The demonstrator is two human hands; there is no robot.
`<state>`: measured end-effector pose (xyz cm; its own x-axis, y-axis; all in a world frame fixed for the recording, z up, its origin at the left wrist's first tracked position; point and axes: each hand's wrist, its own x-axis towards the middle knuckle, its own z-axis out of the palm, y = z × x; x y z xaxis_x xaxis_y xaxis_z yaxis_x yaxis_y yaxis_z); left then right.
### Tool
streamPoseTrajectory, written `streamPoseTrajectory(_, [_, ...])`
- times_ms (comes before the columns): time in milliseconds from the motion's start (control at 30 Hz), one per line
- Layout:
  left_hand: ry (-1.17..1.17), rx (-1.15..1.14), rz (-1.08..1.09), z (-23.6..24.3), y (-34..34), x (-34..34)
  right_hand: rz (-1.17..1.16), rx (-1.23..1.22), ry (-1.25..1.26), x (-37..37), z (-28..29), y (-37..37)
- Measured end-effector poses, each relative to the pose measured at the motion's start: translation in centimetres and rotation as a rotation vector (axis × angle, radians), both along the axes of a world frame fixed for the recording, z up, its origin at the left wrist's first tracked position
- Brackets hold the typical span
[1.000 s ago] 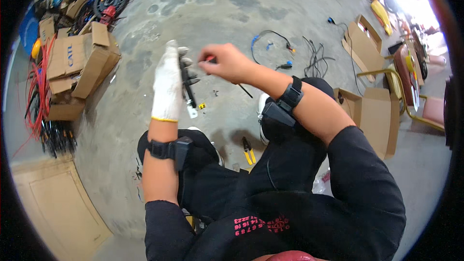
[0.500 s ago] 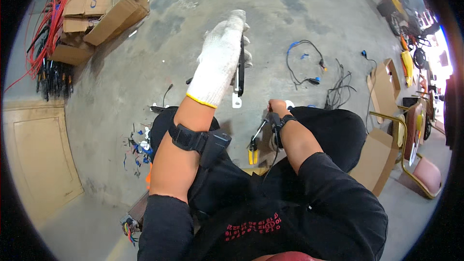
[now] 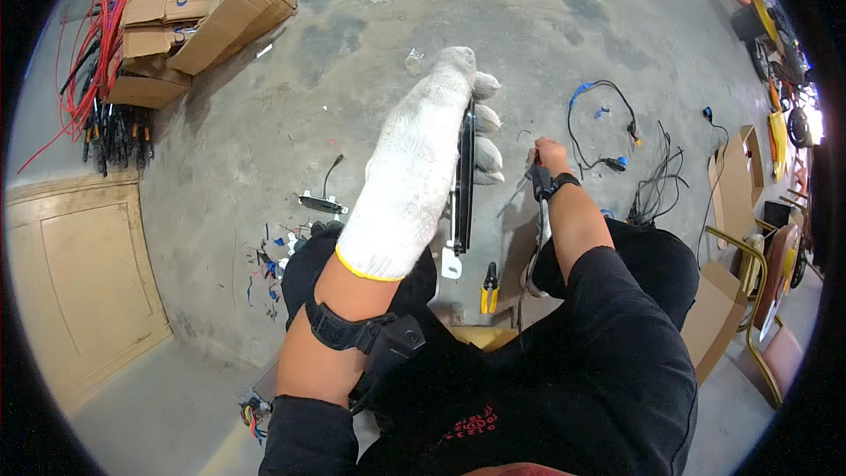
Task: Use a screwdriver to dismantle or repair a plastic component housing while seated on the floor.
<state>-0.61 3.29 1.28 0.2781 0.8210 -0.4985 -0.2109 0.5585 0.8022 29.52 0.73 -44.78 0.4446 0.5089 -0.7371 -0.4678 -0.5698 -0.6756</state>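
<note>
My left hand (image 3: 414,159), in a white knit glove with a yellow cuff edge, is closed around a flat black bar-shaped part (image 3: 464,181). That part is seen edge-on, and a white tab with a hole (image 3: 451,264) sticks out at its near end. Bare and closed, my right hand (image 3: 552,157) is to the right, apart from the part. A thin-shafted tool (image 3: 512,198) slants down-left from it; its handle is hidden. Yellow-handled pliers (image 3: 490,288) lie on the floor between my legs.
Loose cables (image 3: 656,181) and a blue-black cable loop (image 3: 604,88) lie at the right. A black part with a lead (image 3: 322,204) and small scraps (image 3: 264,269) lie left. Cardboard boxes (image 3: 207,18), red wires (image 3: 88,62) and a chair (image 3: 780,269) stand around.
The view has shifted. My left hand looks nearer and lower, still gripping the black part. My right hand sits farther up and right, away from the pliers, with the thin shaft moving along.
</note>
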Motion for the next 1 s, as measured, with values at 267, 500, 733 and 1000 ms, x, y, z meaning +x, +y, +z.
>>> streamPoseTrajectory(267, [-0.023, -0.02, 0.031, -0.2, 0.3, -1.0, 0.002, -0.128, -0.038, -2.7, 1.2, 2.3])
streamPoseTrajectory(500, [-0.126, -0.027, 0.036, 0.0, 0.6, -0.1, -0.148, -0.172, 0.027, -2.2, 7.2, 1.9])
streamPoseTrajectory(733, [-0.323, -0.047, 0.039, -0.4, 0.4, 0.5, 0.241, 0.163, 0.113, 1.7, 27.5, 4.9])
streamPoseTrajectory(1000, [-0.443, -0.076, 0.223, -1.3, -0.6, 0.1, 0.239, 0.555, -0.06, -0.4, 44.7, 2.2])
